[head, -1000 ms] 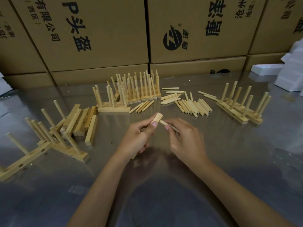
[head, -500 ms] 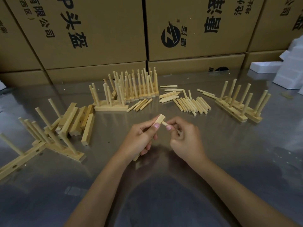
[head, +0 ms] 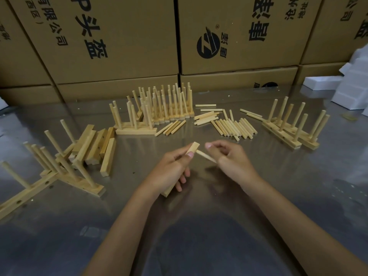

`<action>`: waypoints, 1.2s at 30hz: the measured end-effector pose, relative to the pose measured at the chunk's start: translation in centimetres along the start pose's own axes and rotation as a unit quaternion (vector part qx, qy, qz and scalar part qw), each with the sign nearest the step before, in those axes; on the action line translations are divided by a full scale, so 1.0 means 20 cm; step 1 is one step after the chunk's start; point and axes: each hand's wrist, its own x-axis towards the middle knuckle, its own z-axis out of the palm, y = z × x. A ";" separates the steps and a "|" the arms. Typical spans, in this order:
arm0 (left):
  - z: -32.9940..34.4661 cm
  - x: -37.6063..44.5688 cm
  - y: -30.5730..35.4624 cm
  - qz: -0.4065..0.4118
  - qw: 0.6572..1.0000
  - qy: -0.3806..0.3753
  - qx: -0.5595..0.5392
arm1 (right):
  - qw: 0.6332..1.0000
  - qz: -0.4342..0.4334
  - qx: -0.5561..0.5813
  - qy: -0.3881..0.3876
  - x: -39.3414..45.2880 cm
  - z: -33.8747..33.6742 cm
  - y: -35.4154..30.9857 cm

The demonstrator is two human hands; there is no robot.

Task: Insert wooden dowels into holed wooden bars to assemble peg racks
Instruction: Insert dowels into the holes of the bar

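My left hand grips a pale wooden bar that slants up and to the right above the table; its lower end shows below the palm. My right hand holds a wooden dowel, whose far tip meets the side of the bar near its upper end. Loose dowels lie in a pile beyond the hands. Bare holed bars are stacked at the left.
Finished peg racks stand at the back centre, the right and the left. Cardboard boxes wall the far edge of the shiny metal table. White foam blocks sit at the far right.
The right hand has drawn back to the right along the dowel, so more of the dowel shows between the hands. The bar stays in the left hand.
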 end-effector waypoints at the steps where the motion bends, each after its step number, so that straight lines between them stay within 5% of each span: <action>1: -0.01 0.00 0.00 -0.004 1.000 0.020 -0.007 | 0.998 -0.022 -0.048 0.040 0.03 -0.04 0.02; 4: -0.05 0.03 -0.01 -0.032 0.995 0.090 -0.026 | 0.952 -0.055 -0.258 0.158 0.13 -0.15 0.11; 8: -0.06 0.05 -0.03 -0.031 0.987 0.125 -0.096 | 0.905 -0.029 -0.392 0.162 0.31 -0.21 0.17; 20: -0.07 0.07 -0.02 -0.015 0.980 0.156 -0.126 | 0.897 0.021 -0.409 0.167 0.44 -0.18 0.21; 26: -0.08 0.07 -0.03 -0.022 0.972 0.174 -0.159 | 0.913 -0.084 -0.276 0.290 0.28 -0.19 0.16; 36: -0.10 0.04 -0.01 -0.043 0.958 0.179 -0.220 | 0.938 -0.123 0.097 0.308 0.04 -0.21 -0.12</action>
